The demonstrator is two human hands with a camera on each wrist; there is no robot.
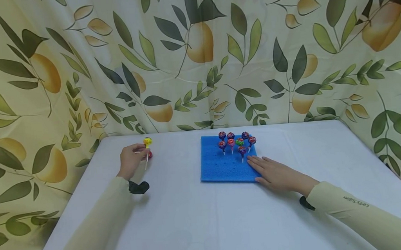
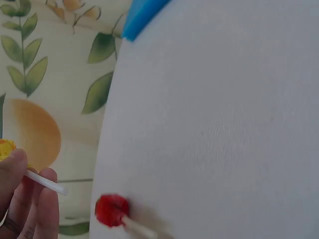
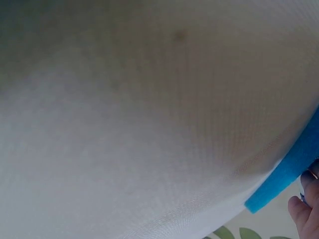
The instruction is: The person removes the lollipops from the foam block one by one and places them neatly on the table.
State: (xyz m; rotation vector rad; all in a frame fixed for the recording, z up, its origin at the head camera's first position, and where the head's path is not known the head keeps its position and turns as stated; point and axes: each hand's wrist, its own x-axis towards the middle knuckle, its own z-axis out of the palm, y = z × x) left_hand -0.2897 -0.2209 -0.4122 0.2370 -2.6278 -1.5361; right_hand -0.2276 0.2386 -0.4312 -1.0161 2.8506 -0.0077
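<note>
My left hand (image 1: pixel 131 160) pinches a yellow-wrapped lollipop (image 1: pixel 147 141) above the table's far left, its white stick slanting downward. In the left wrist view, the thumb and fingers (image 2: pixel 47 204) close on it just under the head. A red lollipop (image 2: pixel 112 210) lies on the table below that hand. My right hand (image 1: pixel 275 174) rests with straight fingers on the right edge of a blue foam board (image 1: pixel 221 170). Several lollipops (image 1: pixel 231 142) with dark, red and green wrappers stand on their sticks in the board's back right part. The right wrist view catches only some fingertips.
A white cloth covers the table (image 1: pixel 187 220). Behind the table and along its left side hangs a curtain (image 1: pixel 197 82) printed with leaves and fruit. Dark wrist straps (image 1: pixel 139 187) show below both hands.
</note>
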